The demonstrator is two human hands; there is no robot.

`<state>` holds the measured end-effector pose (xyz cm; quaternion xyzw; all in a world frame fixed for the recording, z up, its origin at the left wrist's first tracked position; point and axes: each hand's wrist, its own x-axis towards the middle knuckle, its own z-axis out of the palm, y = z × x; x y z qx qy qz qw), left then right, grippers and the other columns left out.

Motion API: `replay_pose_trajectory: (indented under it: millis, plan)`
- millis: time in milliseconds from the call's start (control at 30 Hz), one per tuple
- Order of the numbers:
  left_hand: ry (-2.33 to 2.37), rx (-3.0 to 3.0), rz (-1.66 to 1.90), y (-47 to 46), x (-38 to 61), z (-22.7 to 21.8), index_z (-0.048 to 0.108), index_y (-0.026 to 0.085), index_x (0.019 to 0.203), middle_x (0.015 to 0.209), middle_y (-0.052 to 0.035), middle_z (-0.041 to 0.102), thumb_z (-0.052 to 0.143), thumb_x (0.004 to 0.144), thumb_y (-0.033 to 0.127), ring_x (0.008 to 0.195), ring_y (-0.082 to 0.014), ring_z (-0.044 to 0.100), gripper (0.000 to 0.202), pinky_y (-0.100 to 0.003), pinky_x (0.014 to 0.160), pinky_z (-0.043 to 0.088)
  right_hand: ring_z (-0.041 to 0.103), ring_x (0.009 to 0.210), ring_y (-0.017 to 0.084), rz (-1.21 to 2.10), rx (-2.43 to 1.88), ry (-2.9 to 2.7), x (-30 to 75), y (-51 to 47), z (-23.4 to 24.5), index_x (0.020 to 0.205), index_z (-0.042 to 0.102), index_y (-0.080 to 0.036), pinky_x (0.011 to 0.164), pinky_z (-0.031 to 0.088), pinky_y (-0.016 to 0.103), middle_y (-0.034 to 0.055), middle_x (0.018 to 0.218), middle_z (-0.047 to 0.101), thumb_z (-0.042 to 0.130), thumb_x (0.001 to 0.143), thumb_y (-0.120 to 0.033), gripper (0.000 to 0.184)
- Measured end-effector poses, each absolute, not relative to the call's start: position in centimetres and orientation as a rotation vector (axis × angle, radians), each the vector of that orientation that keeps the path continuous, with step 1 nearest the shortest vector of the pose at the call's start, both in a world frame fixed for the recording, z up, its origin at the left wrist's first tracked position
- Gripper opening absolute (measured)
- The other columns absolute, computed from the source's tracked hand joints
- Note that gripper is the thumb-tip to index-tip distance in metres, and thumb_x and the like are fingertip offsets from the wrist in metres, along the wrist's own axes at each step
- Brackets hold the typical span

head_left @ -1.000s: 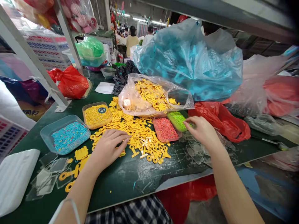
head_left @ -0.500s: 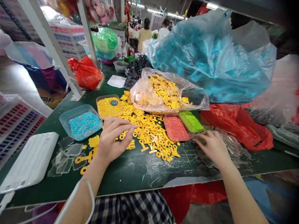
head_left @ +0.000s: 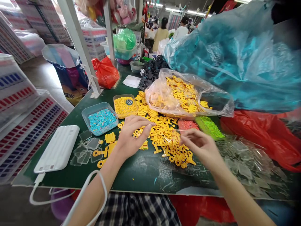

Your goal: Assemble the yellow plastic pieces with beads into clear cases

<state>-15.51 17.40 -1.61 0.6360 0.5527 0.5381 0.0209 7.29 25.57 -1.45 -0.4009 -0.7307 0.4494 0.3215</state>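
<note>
My left hand (head_left: 134, 136) hovers over yellow plastic pieces (head_left: 162, 135), its thumb and fingertips drawn together. What lies between them, if anything, is too small to make out. My right hand (head_left: 199, 144) pinches a thin clear plastic piece (head_left: 180, 130), seen almost edge-on, in front of a tray of red beads (head_left: 188, 124). Beside that tray stands one of green beads (head_left: 210, 128). Clear square pieces (head_left: 244, 169) lie heaped right of my right hand. A few more clear squares (head_left: 88, 149) and loose yellow parts (head_left: 109, 137) are left of my left hand.
Blue beads (head_left: 102, 121) and yellow beads (head_left: 124, 105) fill trays at the left. Behind the pile sits a clear bag of yellow pieces (head_left: 181, 94). A white power bank (head_left: 57, 147) lies at left, its cable near my left arm. A large blue bag (head_left: 235, 59) bulges at right.
My right hand has moved left from the clear pieces, now with one in its fingers. My left hand stays over the yellow pile. The camera view has shifted left.
</note>
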Motion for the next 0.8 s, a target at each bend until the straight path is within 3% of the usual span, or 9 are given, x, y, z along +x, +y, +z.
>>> replay_pose_trajectory:
  millis: [167, 300, 467, 633, 800]
  plan:
    - [1.606, 1.866, 1.615, 17.2, -15.9, -1.5, 0.069, 0.024, 0.107, 0.106, -0.0051, 0.071, 0.054, 0.094, 0.036, 0.104, -0.0195, 0.062, 0.023, -0.037, 0.094, 0.048, 0.065, 0.070, 0.018, 1.566, -0.806, -1.919, 0.5, 25.1, -2.2, 0.082, 0.058, -0.021, 0.065, 0.051, 0.030, 0.0026, 0.070, 0.067, 0.066, 0.076, -0.057, 0.038]
    - [1.617, 1.862, 1.363, 17.1, -16.5, -1.4, 0.059, 0.029, 0.126, 0.126, -0.0061, 0.062, 0.066, 0.086, 0.038, 0.120, -0.0235, 0.055, 0.041, -0.043, 0.102, 0.045, 0.063, 0.070, 0.016, 1.614, -0.760, -1.855, -1.2, 25.5, -2.9, 0.084, 0.060, -0.021, 0.063, 0.050, 0.028, 0.0015, 0.074, 0.066, 0.069, 0.073, -0.056, 0.037]
    - [1.719, 1.977, 1.050, 17.6, -17.2, -2.0, 0.062, 0.025, 0.121, 0.117, -0.0058, 0.067, 0.070, 0.084, 0.034, 0.110, -0.0233, 0.060, 0.039, -0.042, 0.098, 0.047, 0.063, 0.066, 0.014, 1.685, -0.797, -1.801, -0.7, 26.0, -4.0, 0.081, 0.060, -0.021, 0.063, 0.050, 0.028, -0.0003, 0.070, 0.065, 0.068, 0.075, -0.050, 0.030]
    - [1.789, 2.089, 0.835, 17.9, -17.8, -2.2, 0.068, 0.023, 0.113, 0.104, -0.0048, 0.072, 0.070, 0.083, 0.040, 0.100, -0.0242, 0.064, 0.034, -0.041, 0.093, 0.047, 0.065, 0.070, 0.016, 1.774, -0.824, -1.825, -0.3, 26.0, -4.9, 0.074, 0.062, -0.022, 0.066, 0.052, 0.029, 0.0012, 0.073, 0.069, 0.071, 0.073, -0.048, 0.028]
    - [1.731, 2.061, 0.667, 17.9, -17.9, -1.9, 0.067, 0.024, 0.116, 0.105, -0.0051, 0.073, 0.071, 0.081, 0.044, 0.099, -0.0245, 0.064, 0.041, -0.039, 0.090, 0.048, 0.065, 0.067, 0.016, 1.786, -0.793, -1.908, -0.3, 26.1, -5.2, 0.069, 0.064, -0.022, 0.066, 0.053, 0.030, 0.0020, 0.071, 0.070, 0.064, 0.079, -0.051, 0.031]
